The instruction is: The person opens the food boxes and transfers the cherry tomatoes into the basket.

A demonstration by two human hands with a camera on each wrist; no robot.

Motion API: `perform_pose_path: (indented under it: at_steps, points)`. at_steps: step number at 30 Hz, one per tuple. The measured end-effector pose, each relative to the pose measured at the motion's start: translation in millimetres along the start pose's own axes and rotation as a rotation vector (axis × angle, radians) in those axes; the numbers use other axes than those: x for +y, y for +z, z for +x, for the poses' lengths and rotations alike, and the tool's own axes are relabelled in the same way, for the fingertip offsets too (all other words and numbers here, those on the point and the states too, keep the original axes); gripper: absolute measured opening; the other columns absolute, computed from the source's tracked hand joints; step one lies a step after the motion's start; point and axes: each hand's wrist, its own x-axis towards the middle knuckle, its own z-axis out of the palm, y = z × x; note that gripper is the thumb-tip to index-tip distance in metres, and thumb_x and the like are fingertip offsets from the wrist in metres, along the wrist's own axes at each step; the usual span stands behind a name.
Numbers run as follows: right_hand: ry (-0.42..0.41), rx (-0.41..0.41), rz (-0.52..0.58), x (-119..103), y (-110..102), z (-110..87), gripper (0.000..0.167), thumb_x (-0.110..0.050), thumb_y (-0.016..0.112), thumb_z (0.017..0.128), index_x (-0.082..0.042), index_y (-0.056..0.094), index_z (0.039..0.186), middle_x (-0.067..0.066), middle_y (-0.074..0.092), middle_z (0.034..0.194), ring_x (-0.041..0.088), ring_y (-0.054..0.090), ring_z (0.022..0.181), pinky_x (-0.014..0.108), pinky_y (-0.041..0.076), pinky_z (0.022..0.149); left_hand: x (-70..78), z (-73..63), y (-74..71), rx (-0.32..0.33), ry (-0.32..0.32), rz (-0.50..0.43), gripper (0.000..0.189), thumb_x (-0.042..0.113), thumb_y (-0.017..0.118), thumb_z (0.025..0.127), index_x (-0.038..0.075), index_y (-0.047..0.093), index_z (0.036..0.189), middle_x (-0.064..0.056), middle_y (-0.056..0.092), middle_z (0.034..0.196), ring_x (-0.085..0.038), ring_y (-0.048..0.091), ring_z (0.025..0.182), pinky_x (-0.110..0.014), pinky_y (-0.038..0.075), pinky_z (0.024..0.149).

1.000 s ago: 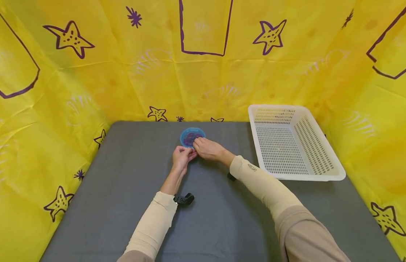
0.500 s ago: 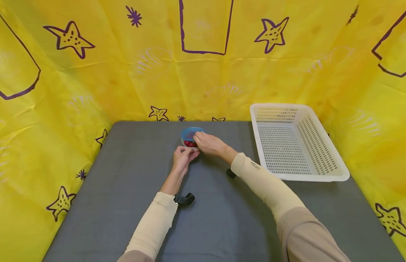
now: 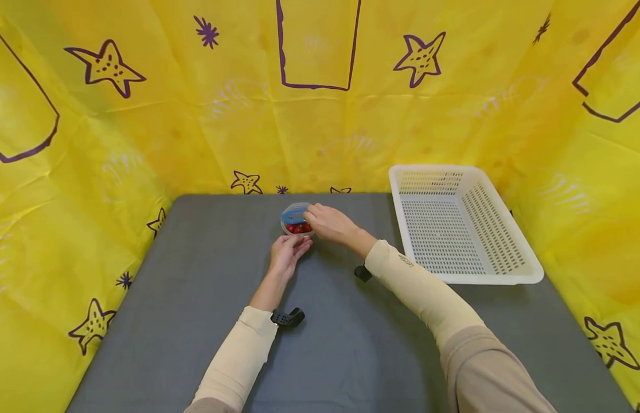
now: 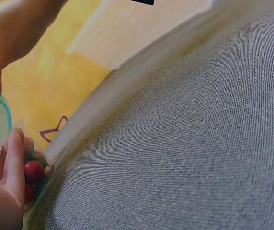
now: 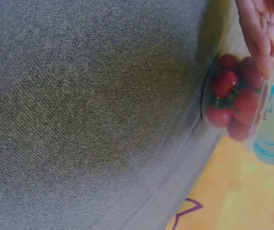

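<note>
Within the last second, the translucent blue, rounded plastic lid has been tilted up from the clear plastic tub, so access to the small, round red tomatoes is now given. The lid's edge is pinched by the right hand; the tub, near the grey cloth-covered surface's far edge, is touched by the left hand's near-straight fingers.

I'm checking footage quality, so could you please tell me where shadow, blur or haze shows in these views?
Head: soft shadow on the gray cloth beside the right sleeve; left wrist: cloth weave crisp midframe, white basket hazy and washed out behind; right wrist: cherry tomatoes slightly soft, with dark shadow on the cloth next to them.
</note>
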Motion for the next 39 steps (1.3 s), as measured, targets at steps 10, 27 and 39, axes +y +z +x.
perform_pose_path:
  at_steps: [10, 27, 39]
  points:
    - [0.002, 0.141, 0.087, 2.7, 1.8, -2.8, 0.012, 0.001, 0.055, 0.092, -0.003, 0.062, 0.101, 0.010, 0.062, 0.098, 0.024, 0.059, 0.091, 0.030, 0.055, 0.083, 4.5, -1.7, -5.7, -0.033, -0.032, -0.024, 0.005, 0.001, 0.055, 0.095, 0.002, 0.051, 0.098, -0.003, 0.072, 0.075, -0.013, 0.072, 0.071, -0.023, 0.059, 0.070]
    - [0.073, 0.246, 0.186, 9.5, 1.2, -1.7, 0.013, -0.006, 0.061, 0.094, -0.001, 0.067, 0.103, 0.010, 0.064, 0.098, 0.024, 0.061, 0.090, 0.031, 0.056, 0.082, 9.5, -1.2, -12.4, -0.002, -0.009, 0.037, 0.010, 0.010, 0.056, 0.096, 0.003, 0.052, 0.103, 0.000, 0.069, 0.076, -0.012, 0.070, 0.073, -0.024, 0.059, 0.077]
    - [0.061, 0.253, 0.203, 9.1, -5.1, -0.9, 0.012, -0.007, 0.060, 0.094, -0.002, 0.069, 0.101, 0.010, 0.063, 0.094, 0.022, 0.060, 0.086, 0.029, 0.055, 0.079, 13.7, -0.7, -14.5, 0.024, -0.083, 0.023, 0.009, 0.010, 0.059, 0.097, 0.006, 0.052, 0.101, 0.000, 0.070, 0.075, -0.011, 0.070, 0.069, -0.022, 0.059, 0.072]
